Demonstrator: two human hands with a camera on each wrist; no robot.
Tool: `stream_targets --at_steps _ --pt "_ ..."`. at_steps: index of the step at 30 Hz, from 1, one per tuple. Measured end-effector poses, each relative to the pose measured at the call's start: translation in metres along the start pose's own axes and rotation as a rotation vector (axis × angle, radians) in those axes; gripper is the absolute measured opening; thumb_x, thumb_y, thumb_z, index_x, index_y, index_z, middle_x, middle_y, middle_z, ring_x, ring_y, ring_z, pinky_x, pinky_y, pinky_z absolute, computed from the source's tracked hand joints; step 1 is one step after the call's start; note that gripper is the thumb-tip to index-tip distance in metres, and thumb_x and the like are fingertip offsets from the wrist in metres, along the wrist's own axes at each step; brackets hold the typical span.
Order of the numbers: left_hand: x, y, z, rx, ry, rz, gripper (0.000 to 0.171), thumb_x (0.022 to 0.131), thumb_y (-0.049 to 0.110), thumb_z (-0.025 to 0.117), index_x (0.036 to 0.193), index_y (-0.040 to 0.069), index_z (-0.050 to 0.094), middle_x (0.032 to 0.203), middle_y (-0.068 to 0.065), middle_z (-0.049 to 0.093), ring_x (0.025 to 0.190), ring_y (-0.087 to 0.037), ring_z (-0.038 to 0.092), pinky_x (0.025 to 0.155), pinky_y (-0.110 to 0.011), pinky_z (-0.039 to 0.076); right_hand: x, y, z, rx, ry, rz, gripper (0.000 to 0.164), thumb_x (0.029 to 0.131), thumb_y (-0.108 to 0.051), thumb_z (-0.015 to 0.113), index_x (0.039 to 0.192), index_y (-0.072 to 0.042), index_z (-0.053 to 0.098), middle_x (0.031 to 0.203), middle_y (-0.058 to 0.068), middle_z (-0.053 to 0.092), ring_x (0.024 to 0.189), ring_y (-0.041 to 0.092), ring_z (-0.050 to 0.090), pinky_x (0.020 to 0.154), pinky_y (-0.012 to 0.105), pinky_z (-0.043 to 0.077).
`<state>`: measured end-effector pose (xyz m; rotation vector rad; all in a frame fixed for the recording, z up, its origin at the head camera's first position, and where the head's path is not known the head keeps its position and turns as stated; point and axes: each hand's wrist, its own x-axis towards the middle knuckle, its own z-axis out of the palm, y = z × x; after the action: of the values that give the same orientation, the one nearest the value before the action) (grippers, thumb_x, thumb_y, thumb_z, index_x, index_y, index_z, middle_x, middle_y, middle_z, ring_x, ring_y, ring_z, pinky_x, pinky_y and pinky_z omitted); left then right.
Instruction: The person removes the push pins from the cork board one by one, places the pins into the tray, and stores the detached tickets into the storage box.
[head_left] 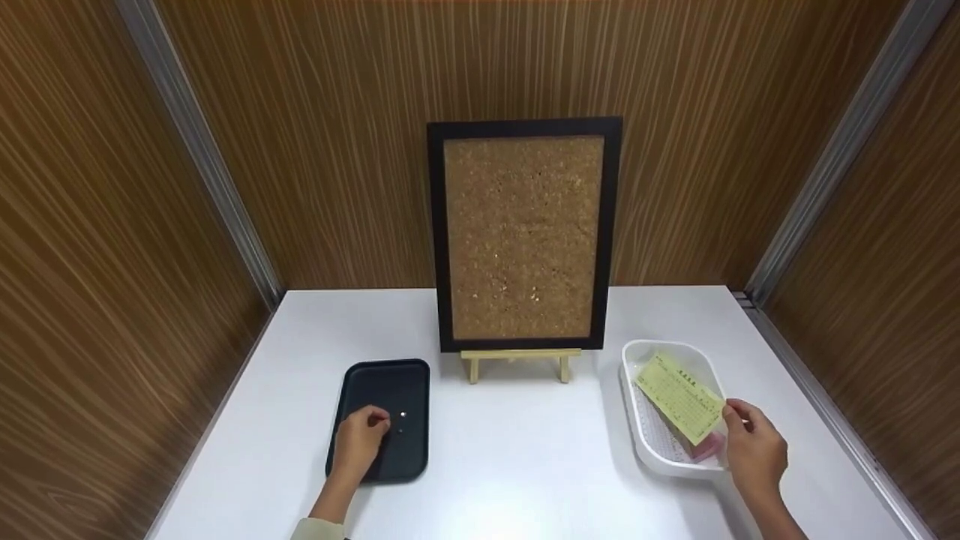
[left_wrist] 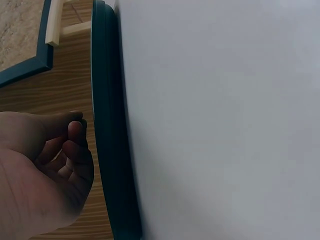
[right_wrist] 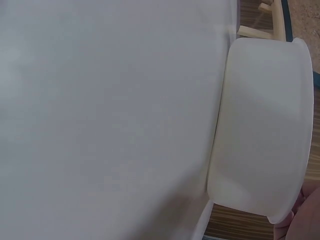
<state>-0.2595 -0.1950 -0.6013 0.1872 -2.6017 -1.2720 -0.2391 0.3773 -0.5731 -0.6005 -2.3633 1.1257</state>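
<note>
Over the black tray at the left, my left hand has its fingers curled, thumb and index tips together. I cannot tell if anything small is pinched there. Close beside these fingertips, small shiny bits like thumbtacks lie in the tray. In the left wrist view the left hand shows just behind the tray's side wall. My right hand pinches a corner of a yellow printed paper slip, which slants over the white basket. The right wrist view shows this hand partly, behind the basket's wall.
A black-framed corkboard stands on a small wooden easel at the back middle. Something pink lies in the basket under the slip. Wood-grain panels enclose the white table at the back and sides.
</note>
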Motion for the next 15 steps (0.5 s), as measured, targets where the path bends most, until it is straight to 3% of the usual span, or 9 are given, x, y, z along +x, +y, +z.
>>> stream_targets --at_steps 7,11,15 --pt "-0.0011 -0.0017 0.0015 0.012 -0.025 -0.014 0.006 0.092 0.004 0.069 0.096 0.004 0.073 0.09 -0.006 0.073 0.083 -0.018 0.065 0.074 -0.037 0.052 0.0001 0.0011 -0.0025 -0.039 -0.068 0.016 0.04 0.105 -0.035 0.05 0.129 -0.006 0.064 0.124 0.019 0.067 0.099 0.024 0.056 0.076 0.038 0.036" --pt "-0.0016 -0.0014 0.002 0.038 -0.031 -0.006 0.005 0.091 0.004 0.07 0.094 0.006 0.074 0.087 -0.005 0.072 0.081 -0.016 0.065 0.073 -0.036 0.051 0.0 0.0012 -0.0042 -0.085 -0.077 -0.016 0.041 0.105 -0.035 0.05 0.128 -0.005 0.065 0.125 0.02 0.067 0.104 0.029 0.058 0.076 0.041 0.038" --pt "-0.002 -0.0008 0.0008 0.053 -0.018 0.006 0.005 0.091 0.003 0.069 0.093 0.006 0.073 0.087 -0.005 0.072 0.08 -0.016 0.065 0.073 -0.037 0.052 -0.0006 0.0019 -0.0057 -0.13 -0.078 -0.057 0.039 0.104 -0.034 0.053 0.124 -0.004 0.067 0.119 0.019 0.069 0.099 0.028 0.059 0.071 0.039 0.039"
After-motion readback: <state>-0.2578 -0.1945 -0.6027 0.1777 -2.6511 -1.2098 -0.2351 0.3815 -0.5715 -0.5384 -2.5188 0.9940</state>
